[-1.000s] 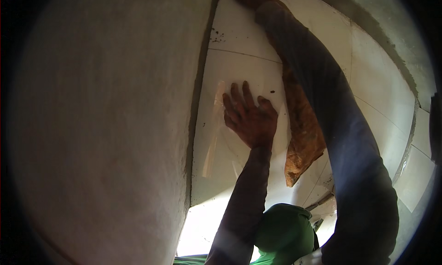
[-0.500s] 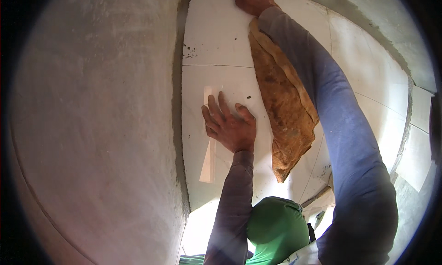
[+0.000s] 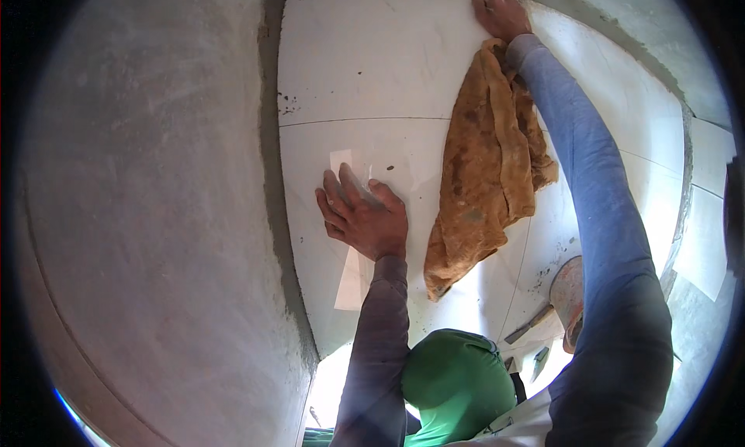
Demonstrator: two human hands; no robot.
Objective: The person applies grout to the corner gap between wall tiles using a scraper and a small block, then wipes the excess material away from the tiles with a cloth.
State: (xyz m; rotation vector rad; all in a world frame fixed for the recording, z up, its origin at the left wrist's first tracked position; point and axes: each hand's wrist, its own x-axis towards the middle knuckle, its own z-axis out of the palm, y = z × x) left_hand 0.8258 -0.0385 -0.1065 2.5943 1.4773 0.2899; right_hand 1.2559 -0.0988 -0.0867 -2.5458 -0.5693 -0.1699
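Note:
My left hand (image 3: 365, 218) lies flat on a white tile (image 3: 372, 82), fingers spread and nothing in them. A pale strip (image 3: 355, 280), perhaps a reflection, shows on the tile beneath that hand. My right hand (image 3: 503, 14) is stretched to the far edge of the tiles, its fingers curled over a tan bit of cloth. From under its wrist a stained brown cloth (image 3: 481, 168) trails back across the tiles in loose folds. The fingertips are partly cut off by the picture's top edge.
A grey plastered wall (image 3: 155, 214) rises on the left, another grey surface (image 3: 652, 43) at the far right. A brown rounded object (image 3: 568, 292) and a short flat-ended tool (image 3: 531, 324) lie near my right arm. A green rounded fabric shape (image 3: 458, 373) is at the bottom.
My right hand has moved to the right along the far edge, and the brown cloth has swung and spread with it. The left hand stays flat on the tile.

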